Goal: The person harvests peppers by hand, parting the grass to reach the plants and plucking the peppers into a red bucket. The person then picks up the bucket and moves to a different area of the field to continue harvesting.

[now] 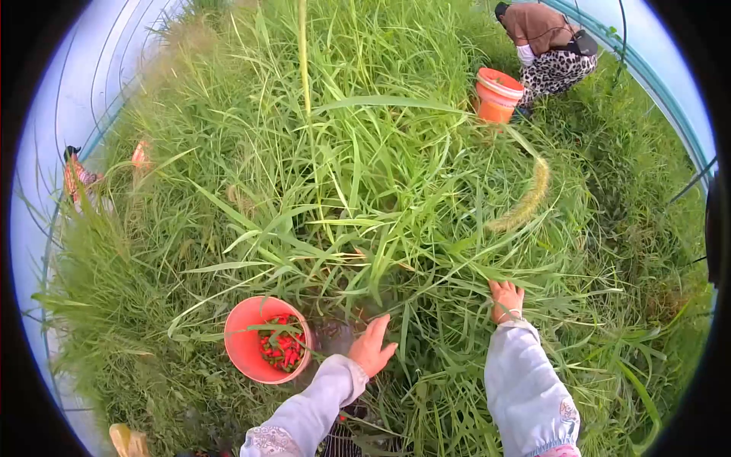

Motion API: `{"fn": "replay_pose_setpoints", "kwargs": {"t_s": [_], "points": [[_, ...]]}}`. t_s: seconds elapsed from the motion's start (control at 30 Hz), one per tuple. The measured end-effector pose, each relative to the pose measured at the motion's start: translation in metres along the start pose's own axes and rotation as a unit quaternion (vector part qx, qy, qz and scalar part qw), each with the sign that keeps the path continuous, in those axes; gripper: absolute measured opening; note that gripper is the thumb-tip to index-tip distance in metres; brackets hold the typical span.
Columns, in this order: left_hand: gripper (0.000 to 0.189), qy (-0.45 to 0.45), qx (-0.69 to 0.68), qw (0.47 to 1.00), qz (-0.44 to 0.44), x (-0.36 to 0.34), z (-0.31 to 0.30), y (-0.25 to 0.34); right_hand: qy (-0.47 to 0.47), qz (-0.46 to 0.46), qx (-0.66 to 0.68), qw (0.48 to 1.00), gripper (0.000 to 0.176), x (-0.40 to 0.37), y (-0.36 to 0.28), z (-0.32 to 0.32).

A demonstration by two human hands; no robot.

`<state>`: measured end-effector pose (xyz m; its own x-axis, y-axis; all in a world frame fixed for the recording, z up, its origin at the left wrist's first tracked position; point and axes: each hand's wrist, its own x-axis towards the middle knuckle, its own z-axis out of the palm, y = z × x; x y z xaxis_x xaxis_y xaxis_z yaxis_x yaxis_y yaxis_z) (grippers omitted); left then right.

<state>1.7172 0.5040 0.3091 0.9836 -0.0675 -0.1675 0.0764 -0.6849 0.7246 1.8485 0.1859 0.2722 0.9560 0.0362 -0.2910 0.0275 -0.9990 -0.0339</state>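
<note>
My left hand is just right of a pinkish-red bucket, its fingers stretched out and the thumb apart, with nothing visible in it. Inside the bucket lie many small red chili peppers with some green among them, and a grass blade crosses over its mouth. Farther right, my right hand reaches forward onto tall green grass. Its fingers look spread against the blades, and their tips are partly hidden. Both arms wear pale sleeves.
Dense grass fills the ground, with a bristly seed head arching at right. A person crouches at the upper right by an orange bucket. Another person is at far left, near the plastic wall.
</note>
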Motion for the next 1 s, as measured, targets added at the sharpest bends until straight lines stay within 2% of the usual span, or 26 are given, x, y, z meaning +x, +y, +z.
{"fn": "replay_pose_setpoints", "kwargs": {"t_s": [0.03,0.07,0.13,0.2,0.23,0.3,0.33,0.4,0.43,0.47,0.5,0.57,0.6,0.63,0.67,0.73,0.77,0.8,0.87,0.93,0.97,1.0], "points": [[0.074,-0.003,-0.004,0.999,0.045,0.019,0.004,0.011,-0.058,0.017,0.009,0.998,0.055,0.004,0.0,-0.003],[0.079,-0.011,0.011,0.999,0.051,0.039,0.013,0.015,0.047,-0.026,-0.003,0.999,0.056,0.002,0.007,0.016],[0.081,-0.017,0.038,0.997,0.063,0.079,0.034,0.02,0.018,-0.033,0.003,0.999,0.056,0.0,-0.002,0.004],[0.085,-0.07,0.021,0.997,-0.002,0.11,0.039,0.039,0.007,-0.04,0.042,0.998,0.052,-0.012,-0.02,-0.024],[0.084,-0.065,-0.063,0.996,-0.004,0.128,0.065,0.02,0.0,-0.04,0.062,0.997,0.05,-0.02,-0.032,-0.041],[0.084,-0.079,-0.058,0.995,0.035,0.161,0.092,0.018,0.065,-0.115,0.069,0.989,0.041,-0.047,-0.059,-0.088],[0.086,-0.1,0.027,0.993,0.061,0.168,0.092,0.032,0.087,-0.155,0.071,0.982,0.036,-0.058,-0.077,-0.102],[0.066,-0.06,0.066,0.989,0.115,0.184,0.142,0.017,0.096,-0.217,0.285,0.929,0.024,-0.065,-0.117,-0.111],[0.068,-0.074,0.057,0.992,0.079,0.182,0.144,0.037,0.092,-0.268,0.328,0.901,0.022,-0.062,-0.137,-0.107],[0.065,-0.157,0.067,0.981,0.098,0.176,0.138,0.042,0.082,-0.315,0.373,0.869,0.02,-0.058,-0.157,-0.102],[0.062,-0.175,0.095,0.975,0.098,0.169,0.143,0.039,0.065,-0.312,0.369,0.873,0.019,-0.05,-0.175,-0.095],[0.059,-0.209,0.118,0.962,0.128,0.15,0.15,0.031,0.017,-0.212,0.334,0.918,0.015,-0.021,-0.186,-0.064],[0.059,-0.218,0.115,0.957,0.152,0.142,0.141,0.016,-0.052,-0.133,0.419,0.896,0.015,-0.006,-0.183,-0.046],[0.059,-0.223,0.112,0.952,0.179,0.137,0.126,0.0,-0.103,-0.042,0.498,0.86,0.015,0.009,-0.18,-0.028],[0.059,-0.224,0.108,0.946,0.209,0.136,0.107,-0.016,-0.175,0.041,0.667,0.723,0.016,0.023,-0.171,-0.015],[0.06,-0.215,0.106,0.936,0.259,0.135,0.071,-0.048,-0.109,-0.068,0.465,0.876,0.021,0.041,-0.146,0.017],[0.059,-0.198,0.066,0.951,0.229,0.132,0.053,-0.054,-0.11,-0.042,0.517,0.848,0.025,0.044,-0.135,0.029],[0.057,-0.18,0.027,0.963,0.197,0.128,0.035,-0.057,-0.119,-0.05,0.493,0.86,0.034,0.046,-0.127,0.026],[0.049,-0.108,0.0,0.971,0.214,0.133,0.011,-0.07,-0.062,-0.152,0.362,0.917,0.052,0.052,-0.105,0.071],[0.046,-0.163,0.071,0.942,0.285,0.152,-0.003,-0.089,-0.034,-0.185,0.217,0.958,0.063,0.037,-0.108,0.063],[0.049,-0.18,0.189,0.909,0.324,0.161,-0.001,-0.104,-0.02,-0.204,0.142,0.968,0.068,0.032,-0.111,0.058],[0.055,-0.244,0.26,0.888,0.292,0.168,-0.005,-0.11,-0.047,-0.178,0.088,0.979,0.071,0.031,-0.11,0.061]]}}
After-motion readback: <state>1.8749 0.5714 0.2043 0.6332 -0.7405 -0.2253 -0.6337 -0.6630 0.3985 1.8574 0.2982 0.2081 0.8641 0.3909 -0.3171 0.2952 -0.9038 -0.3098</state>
